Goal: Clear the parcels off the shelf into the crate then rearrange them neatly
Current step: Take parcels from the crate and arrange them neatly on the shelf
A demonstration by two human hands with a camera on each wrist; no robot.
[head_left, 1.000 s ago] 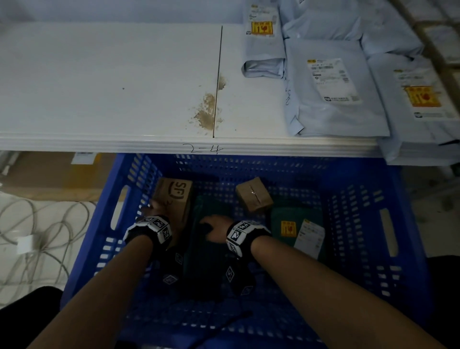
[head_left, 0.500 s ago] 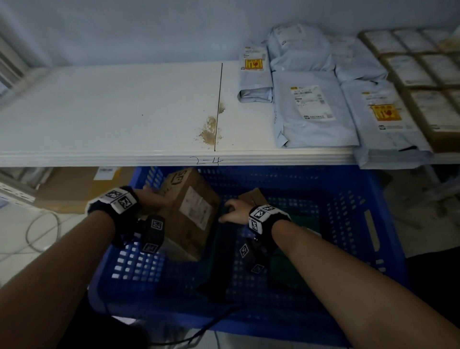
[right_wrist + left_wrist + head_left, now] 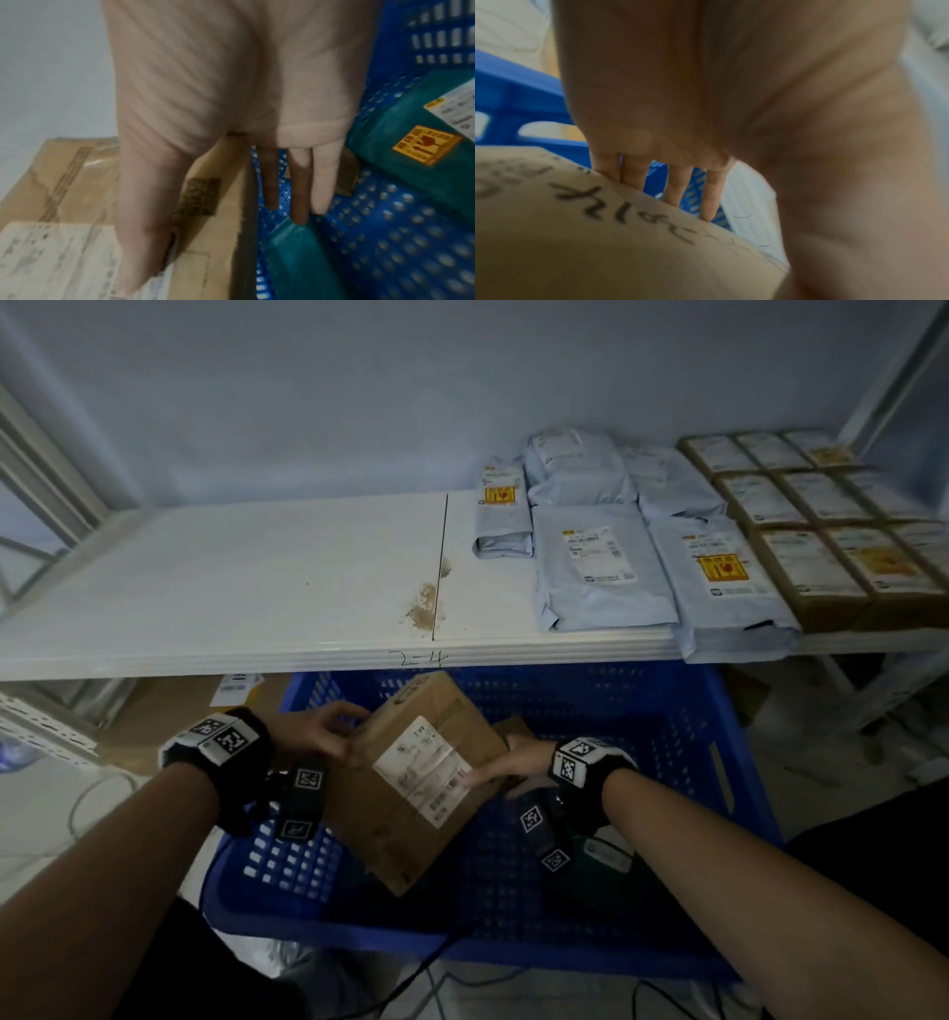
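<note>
Head view, box: I see a cardboard box (image 3: pixel 421 778) with a white shipping label, tilted, held above the blue crate (image 3: pixel 667 701) below the white shelf (image 3: pixel 231 588).
Head view, left hand: my left hand (image 3: pixel 318 737) grips the box's left edge, fingers curled over it.
Head view, right hand: my right hand (image 3: pixel 518 755) clasps the right edge, thumb on the label face.
Head view, shelf: grey mailer bags (image 3: pixel 595 567) and brown boxes (image 3: pixel 821 531) lie at its right end.
Left wrist view: fingers (image 3: pixel 677 188) reach behind the box (image 3: pixel 603 243), which bears black handwriting.
Right wrist view: thumb (image 3: pixel 144 203) lies on top of the box (image 3: pixel 64 182), fingers (image 3: pixel 323 178) down its side; green parcels (image 3: pixel 416 158) lie in the crate (image 3: pixel 385 223).
</note>
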